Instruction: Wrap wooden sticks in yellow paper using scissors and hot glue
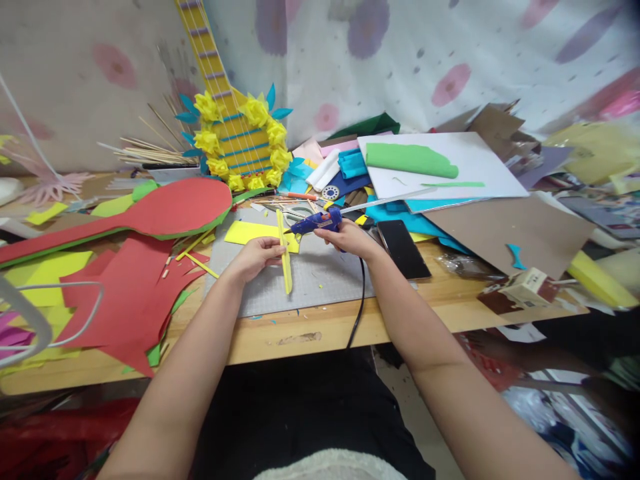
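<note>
My left hand (259, 257) pinches a narrow folded yellow strip (287, 273), held upright above the grey cutting mat (320, 287). In my right hand (347, 238) is a blue hot glue gun (320, 222), its nozzle pointing left at the strip. A long clear glue stick (385, 199) sticks out of the gun's back, and a black cord (363, 293) hangs from its handle over the table edge. Behind the strip, a yellow paper piece (245, 232) lies on the mat. Scissors (297, 213) rest just beyond the gun, partly hidden.
A yellow guitar-shaped craft (240, 143) with paper flowers leans on the wall. To the left lie a red-and-green spoon-like cutout (175, 205) and red sheets (120, 300). A black phone (403, 248), white board (440, 157), green crepe roll (410, 161) and brown cardboard (510, 227) are on the right.
</note>
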`<state>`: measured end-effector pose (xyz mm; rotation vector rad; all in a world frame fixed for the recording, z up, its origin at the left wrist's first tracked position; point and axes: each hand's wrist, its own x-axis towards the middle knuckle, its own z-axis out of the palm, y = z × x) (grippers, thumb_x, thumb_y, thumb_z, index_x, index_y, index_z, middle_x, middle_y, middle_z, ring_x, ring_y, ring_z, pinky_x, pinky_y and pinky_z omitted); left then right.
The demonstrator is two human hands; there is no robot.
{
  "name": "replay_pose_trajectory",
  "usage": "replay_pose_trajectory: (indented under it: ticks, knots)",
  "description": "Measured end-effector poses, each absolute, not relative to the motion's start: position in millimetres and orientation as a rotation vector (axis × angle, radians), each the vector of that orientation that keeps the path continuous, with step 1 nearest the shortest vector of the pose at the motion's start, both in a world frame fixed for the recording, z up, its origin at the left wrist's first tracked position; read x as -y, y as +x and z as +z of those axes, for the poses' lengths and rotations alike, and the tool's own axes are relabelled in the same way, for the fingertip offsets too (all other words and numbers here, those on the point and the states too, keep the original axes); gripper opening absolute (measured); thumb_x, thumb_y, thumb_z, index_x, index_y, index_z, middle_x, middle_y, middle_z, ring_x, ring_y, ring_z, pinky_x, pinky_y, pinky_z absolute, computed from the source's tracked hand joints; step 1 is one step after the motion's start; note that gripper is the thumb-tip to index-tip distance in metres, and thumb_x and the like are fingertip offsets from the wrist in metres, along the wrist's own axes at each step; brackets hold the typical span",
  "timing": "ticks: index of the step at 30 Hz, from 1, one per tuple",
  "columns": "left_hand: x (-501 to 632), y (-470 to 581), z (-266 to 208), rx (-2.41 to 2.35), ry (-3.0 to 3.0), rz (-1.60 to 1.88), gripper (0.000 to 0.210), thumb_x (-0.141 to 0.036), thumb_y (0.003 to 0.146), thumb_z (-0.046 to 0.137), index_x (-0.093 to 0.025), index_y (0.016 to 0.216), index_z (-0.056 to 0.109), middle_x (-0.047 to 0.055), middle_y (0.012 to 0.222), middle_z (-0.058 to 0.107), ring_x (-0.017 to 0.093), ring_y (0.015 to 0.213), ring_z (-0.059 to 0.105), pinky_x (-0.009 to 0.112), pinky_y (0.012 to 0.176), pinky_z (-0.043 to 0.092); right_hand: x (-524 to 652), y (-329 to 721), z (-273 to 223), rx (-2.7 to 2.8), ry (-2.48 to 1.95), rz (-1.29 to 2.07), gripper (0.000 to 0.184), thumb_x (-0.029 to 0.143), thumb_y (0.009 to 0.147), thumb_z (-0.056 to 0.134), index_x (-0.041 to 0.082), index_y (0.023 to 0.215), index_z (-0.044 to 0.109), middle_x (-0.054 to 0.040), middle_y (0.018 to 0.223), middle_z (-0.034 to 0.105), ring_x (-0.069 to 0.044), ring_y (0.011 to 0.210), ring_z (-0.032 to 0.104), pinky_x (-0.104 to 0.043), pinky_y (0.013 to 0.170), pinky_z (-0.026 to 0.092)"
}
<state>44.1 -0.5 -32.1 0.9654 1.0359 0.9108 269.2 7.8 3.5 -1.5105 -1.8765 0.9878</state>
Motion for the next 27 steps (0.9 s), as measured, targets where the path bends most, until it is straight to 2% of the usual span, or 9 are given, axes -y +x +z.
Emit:
replay_pose_trajectory:
  ticks: [5,9,13,27]
  knots:
    - [0,43,-33,-1.043,0.978,0.89,0.03,-0.023,0.044,0.081,-0.014,0.068,0.066,0.003,0.068,0.063,0.012,0.059,0.057,0.026,0.058,0.05,-10,270,2,1.858,-1.497,0.982,0.042,0.056,0.071,0.056,0.014,0.078,0.059,0.0002,0.053,0.053,-0.007,0.044,0.043,-0.021,0.041,0.033]
    - [2,42,-29,-1.039,1.025,0.798,0.029,-0.024,0.047,0.08,-0.013,0.07,0.066,0.004,0.071,0.063,0.012,0.061,0.057,0.026,0.058,0.048,-15,270,-2,1.824,-1.502,0.934,0.042,0.056,0.071,0.055,0.014,0.071,0.058,-0.0001,0.054,0.053,-0.006,0.042,0.042,-0.021,0.042,0.033]
    - [4,40,-25,-1.036,1.043,0.708,0.029,-0.022,0.049,0.079,-0.011,0.073,0.065,0.0,0.065,0.059,0.009,0.059,0.053,0.023,0.057,0.045,-21,272,-7,1.791,-1.524,0.896,0.041,0.055,0.072,0.054,0.014,0.066,0.056,0.0015,0.047,0.048,-0.007,0.041,0.042,-0.021,0.042,0.033]
    - [1,36,-28,-1.026,1.027,0.649,0.027,-0.021,0.046,0.08,-0.013,0.068,0.067,0.0,0.064,0.058,0.008,0.058,0.051,0.019,0.052,0.04,-24,276,-11,1.779,-1.543,0.865,0.042,0.055,0.073,0.052,0.016,0.058,0.051,0.0007,0.047,0.049,-0.008,0.038,0.042,-0.023,0.044,0.036]
